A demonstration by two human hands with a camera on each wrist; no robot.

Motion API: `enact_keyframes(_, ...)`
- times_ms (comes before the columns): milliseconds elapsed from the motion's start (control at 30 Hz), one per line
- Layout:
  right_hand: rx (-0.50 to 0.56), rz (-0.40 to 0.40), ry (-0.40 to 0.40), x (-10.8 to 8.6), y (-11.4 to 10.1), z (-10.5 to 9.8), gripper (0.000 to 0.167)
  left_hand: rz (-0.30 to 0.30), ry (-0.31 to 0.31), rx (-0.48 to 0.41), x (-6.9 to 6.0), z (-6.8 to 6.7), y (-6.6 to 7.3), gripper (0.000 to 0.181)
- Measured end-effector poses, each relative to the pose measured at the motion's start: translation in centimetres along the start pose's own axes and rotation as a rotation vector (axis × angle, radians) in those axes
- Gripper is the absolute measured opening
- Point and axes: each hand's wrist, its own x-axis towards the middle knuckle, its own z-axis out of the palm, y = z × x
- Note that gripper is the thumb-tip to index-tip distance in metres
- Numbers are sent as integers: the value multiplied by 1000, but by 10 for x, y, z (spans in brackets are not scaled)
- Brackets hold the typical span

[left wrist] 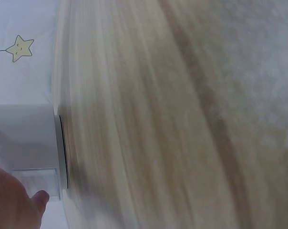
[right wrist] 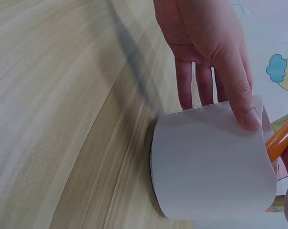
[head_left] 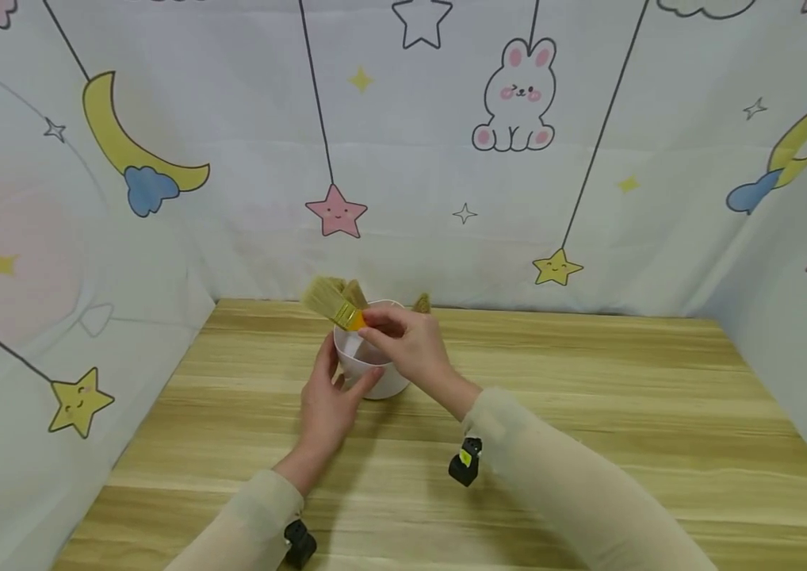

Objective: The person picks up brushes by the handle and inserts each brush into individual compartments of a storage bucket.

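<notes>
A white round container (head_left: 388, 387) stands on the wooden table near its back edge. My left hand (head_left: 327, 408) grips its left side, the thumb on the front wall and the fingers round the far side; the right wrist view shows that thumb near the rim. Over the opening, my right hand (head_left: 414, 345) pinches a flat paintbrush (head_left: 327, 301) by its orange handle (right wrist: 281, 139). Its pale bristles tilt up and left, and the handle's lower end is hidden by the container. Another brush's bristles (head_left: 356, 293) show just behind.
A greenish-brown tip (head_left: 422, 303) pokes up behind my right hand; what it belongs to is hidden. White printed cloth (head_left: 432, 238) hangs at the table's back and both sides. Bare wooden tabletop (head_left: 589, 396) stretches to the right.
</notes>
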Motion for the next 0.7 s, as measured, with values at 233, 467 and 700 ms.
enact_keyframes(233, -45, -68, 14, -5, 4, -4, 22, 2, 5, -2, 0, 0, -1, 99)
enact_keyframes(467, -118, -101, -1, -12, 6, -10, 22, 3, -1, -4, 0, 0, 0, 99)
enact_keyframes(700, -258, -178, -39, -15, 11, -15, 20, -14, -4, -6, 0, 1, 1, 98)
